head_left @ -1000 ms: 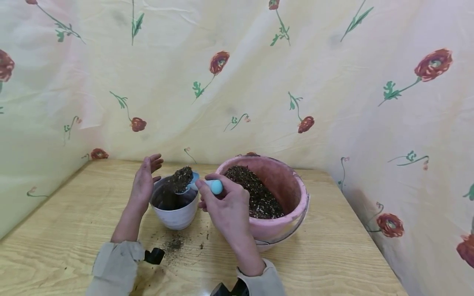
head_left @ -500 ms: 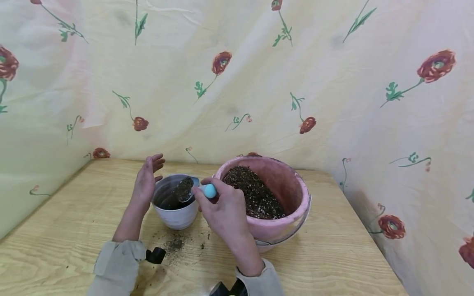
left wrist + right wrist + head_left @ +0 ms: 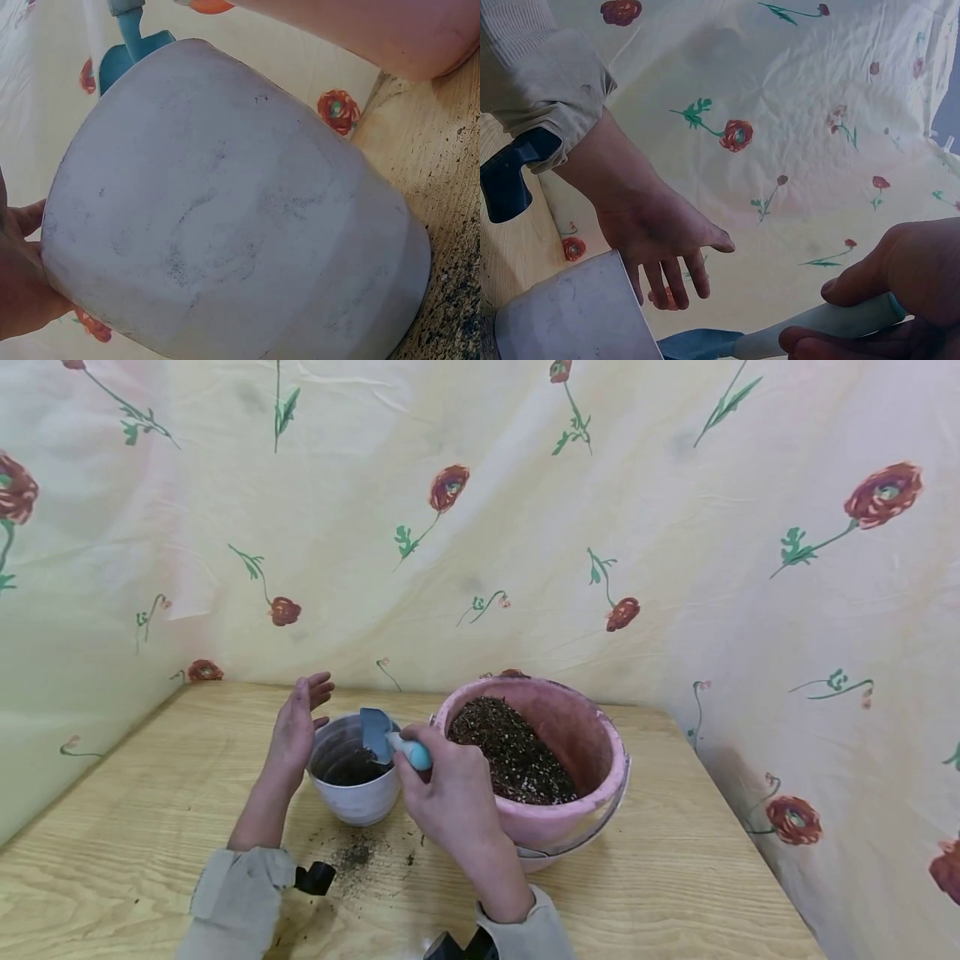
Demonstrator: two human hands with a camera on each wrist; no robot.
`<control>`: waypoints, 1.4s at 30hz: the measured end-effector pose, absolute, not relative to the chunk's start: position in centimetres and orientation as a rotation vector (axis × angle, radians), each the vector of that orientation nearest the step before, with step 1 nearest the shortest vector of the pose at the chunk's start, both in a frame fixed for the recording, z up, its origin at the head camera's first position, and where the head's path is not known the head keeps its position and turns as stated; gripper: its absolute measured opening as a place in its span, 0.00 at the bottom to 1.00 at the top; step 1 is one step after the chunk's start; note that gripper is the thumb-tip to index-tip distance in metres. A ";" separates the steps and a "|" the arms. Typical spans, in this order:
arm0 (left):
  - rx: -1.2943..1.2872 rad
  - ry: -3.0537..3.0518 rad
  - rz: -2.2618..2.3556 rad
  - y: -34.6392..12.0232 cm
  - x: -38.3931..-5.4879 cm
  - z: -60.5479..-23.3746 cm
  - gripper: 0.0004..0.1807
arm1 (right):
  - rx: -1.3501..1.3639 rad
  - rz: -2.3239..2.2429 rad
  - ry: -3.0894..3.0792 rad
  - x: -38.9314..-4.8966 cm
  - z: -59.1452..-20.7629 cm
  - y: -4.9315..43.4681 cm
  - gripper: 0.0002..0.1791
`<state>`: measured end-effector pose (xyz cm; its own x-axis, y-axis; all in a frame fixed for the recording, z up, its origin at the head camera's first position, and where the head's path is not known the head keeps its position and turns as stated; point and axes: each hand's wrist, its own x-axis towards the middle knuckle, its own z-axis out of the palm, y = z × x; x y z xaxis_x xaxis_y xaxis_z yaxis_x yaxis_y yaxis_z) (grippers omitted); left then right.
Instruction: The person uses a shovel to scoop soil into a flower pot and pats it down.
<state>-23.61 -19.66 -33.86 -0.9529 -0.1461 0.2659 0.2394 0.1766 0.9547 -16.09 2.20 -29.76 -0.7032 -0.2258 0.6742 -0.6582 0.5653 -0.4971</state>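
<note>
My right hand (image 3: 453,785) grips the pale handle of a small blue garden trowel (image 3: 375,735). The trowel's blade is turned over above the mouth of a white flowerpot (image 3: 356,802), with dark soil (image 3: 348,768) low inside the pot. At the pot's left rim my left hand (image 3: 294,727) is held upright with straight fingers, palm toward the pot; the right wrist view shows the same left hand (image 3: 656,225) with its fingers extended just behind the rim. In the left wrist view the pot's wall (image 3: 225,202) fills most of the picture and hides part of the hand.
A pink bucket (image 3: 555,827) of dark, white-flecked potting soil (image 3: 517,760) stands right of the pot, its wire handle hanging down in front. Spilled soil (image 3: 356,857) lies on the wooden table (image 3: 660,877). Flowered cloth (image 3: 510,527) hangs behind and at both sides.
The trowel, heaped with soil a second ago, has been lowered and tipped over into the pot; its blade now shows no heap. My left hand has kept its place.
</note>
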 end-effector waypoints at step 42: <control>-0.158 -2.327 -1.884 -21.0 -24.3 -36.1 0.43 | 0.678 1.281 -1.915 -14.9 -26.2 9.8 0.09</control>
<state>-24.34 -21.00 -36.09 -0.9842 -0.0083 0.1770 0.1714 0.2087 0.9628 -14.87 9.76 -26.24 -0.6001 -0.0320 0.7993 -0.7508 0.3672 -0.5490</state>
